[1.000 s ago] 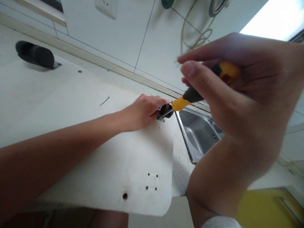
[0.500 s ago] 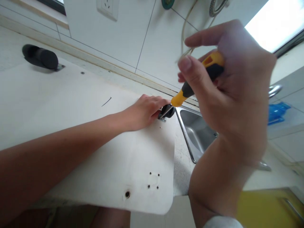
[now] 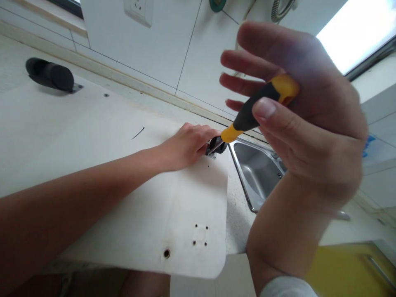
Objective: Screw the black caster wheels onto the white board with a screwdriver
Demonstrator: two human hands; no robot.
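Observation:
My left hand (image 3: 194, 142) rests on a white board (image 3: 123, 214), its fingers closed around a small black caster wheel (image 3: 220, 145) with a metal mounting plate. In my right hand (image 3: 312, 107) is a yellow-and-black screwdriver (image 3: 255, 109); the thumb presses its handle and the butt lies against the palm, while the other fingers stretch out loosely. The screwdriver's shaft slants down to the caster's plate, where the tip is hard to make out. At the board's far left sits a second black caster (image 3: 51, 74) on a metal plate.
Right of the board is a steel sink (image 3: 255, 169). Several screw holes and a larger hole (image 3: 166, 253) mark the board's near right corner. Behind are a tiled wall with a power socket (image 3: 139, 10). A yellow cabinet door (image 3: 346, 268) is at lower right.
My right hand has opened its fingers and turned around the screwdriver handle, shifting slightly right. The handle now leans lower. My left hand stays on the caster.

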